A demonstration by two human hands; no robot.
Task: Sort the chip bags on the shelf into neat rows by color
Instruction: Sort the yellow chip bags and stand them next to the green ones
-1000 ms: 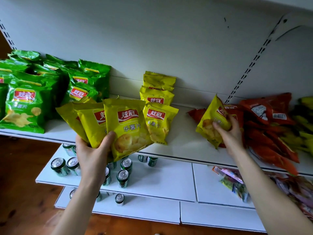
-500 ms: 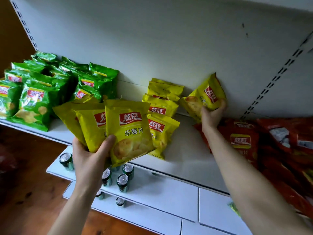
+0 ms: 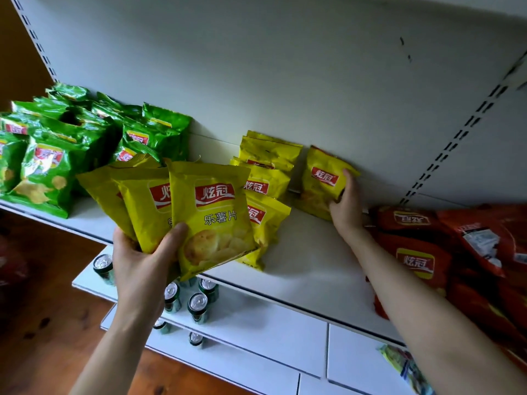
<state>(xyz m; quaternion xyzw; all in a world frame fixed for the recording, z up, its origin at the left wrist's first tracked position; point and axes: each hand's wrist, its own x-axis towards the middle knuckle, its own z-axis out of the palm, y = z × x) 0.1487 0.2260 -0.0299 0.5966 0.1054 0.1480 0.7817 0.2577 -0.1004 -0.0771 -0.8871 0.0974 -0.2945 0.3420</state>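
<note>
In front of the yellow row (image 3: 266,181), my left hand (image 3: 139,269) grips a fan of yellow bags (image 3: 211,220). Just right of that row, my right hand (image 3: 346,208) grasps one yellow bag (image 3: 320,178), newly brought against the back wall (image 3: 285,81), seemingly starting a second row.

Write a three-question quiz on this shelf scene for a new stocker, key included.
1. True or false: the left hand holds several yellow chip bags fanned out.
2. The right hand grips a single yellow bag. Where is the bag?
A) upright by the back panel, right of the yellow row
B) on top of the green bags
C) on the lower shelf among the cans
3. Fill in: the pile of chip bags at the far right is coloured ___.

Key: 1 true; 2 A; 3 red.
</note>
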